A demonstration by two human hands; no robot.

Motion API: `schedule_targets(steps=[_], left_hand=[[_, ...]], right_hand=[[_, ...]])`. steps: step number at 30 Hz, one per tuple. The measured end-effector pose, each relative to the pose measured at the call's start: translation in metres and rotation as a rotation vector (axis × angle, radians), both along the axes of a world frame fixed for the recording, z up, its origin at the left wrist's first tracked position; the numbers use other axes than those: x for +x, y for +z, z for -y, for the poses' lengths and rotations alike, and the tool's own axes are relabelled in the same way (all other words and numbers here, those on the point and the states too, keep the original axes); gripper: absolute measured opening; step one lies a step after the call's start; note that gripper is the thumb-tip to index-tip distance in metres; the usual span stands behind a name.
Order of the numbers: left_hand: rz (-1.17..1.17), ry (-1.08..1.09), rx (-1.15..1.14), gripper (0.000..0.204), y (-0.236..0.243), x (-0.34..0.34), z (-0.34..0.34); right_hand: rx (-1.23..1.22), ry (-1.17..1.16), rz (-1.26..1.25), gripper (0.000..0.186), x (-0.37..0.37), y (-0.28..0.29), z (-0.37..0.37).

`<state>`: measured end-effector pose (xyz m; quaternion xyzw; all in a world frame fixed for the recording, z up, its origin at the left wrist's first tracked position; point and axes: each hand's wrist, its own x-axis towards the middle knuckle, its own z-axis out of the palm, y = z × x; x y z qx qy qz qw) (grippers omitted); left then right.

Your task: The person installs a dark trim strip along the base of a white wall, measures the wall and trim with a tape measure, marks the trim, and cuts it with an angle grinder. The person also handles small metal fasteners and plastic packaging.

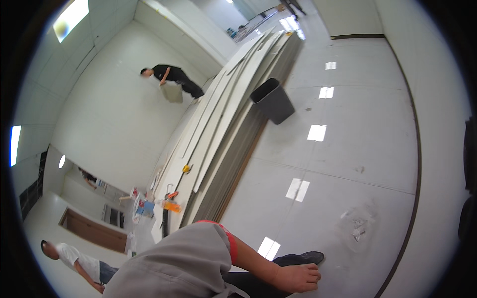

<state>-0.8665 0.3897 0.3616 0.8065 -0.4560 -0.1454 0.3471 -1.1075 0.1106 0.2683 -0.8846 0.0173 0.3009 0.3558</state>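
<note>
My left hand (297,277) hangs at the lower edge, below the grey sleeve (179,260) with red trim. Its fingers are loosely bent and slightly apart, and nothing shows in them. Behind it are my dark-trousered leg and a black shoe (304,258). My right hand is out of the picture. Past my shoulder lies a long stack of pale panels (218,131). On its near end rest a yellow tape measure (187,169), an orange-handled tool (172,195), an orange object (172,206) and a dark bar-like object (165,223).
A dark grey bin (274,102) stands beside the stack on the glossy floor (343,154). A person in black (171,74) carries a flat greyish piece (172,93) beyond it. Another person in white (79,260) is at lower left. A wall (437,124) rises on the right.
</note>
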Motion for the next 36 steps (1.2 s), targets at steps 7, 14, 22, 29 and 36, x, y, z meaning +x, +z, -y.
schedule_targets(steps=[7, 14, 22, 29, 36], left_hand=[[-0.079, 0.281, 0.232, 0.022, 0.042, -0.047, -0.059], [-0.159, 0.860, 0.450, 0.026, 0.080, -0.183, -0.183], [-0.932, 1.505, 1.076, 0.018, 0.244, -0.508, -0.297], [-1.312, 2.024, 0.534, 0.028, 0.271, -0.492, -0.213], [-1.664, 2.623, -0.062, 0.040, 0.253, -0.468, -0.019]], right_hand=[[0.078, 0.219, 0.289, 0.041, -0.060, 0.012, -0.039], [0.195, 0.531, 0.076, 0.033, 0.085, 0.218, -0.150], [-0.146, 1.045, -0.114, 0.037, 0.265, 0.306, -0.180], [-0.187, 1.374, 0.047, 0.044, 0.394, 0.249, -0.258], [-0.064, 1.876, 0.153, 0.048, 0.508, 0.232, -0.498]])
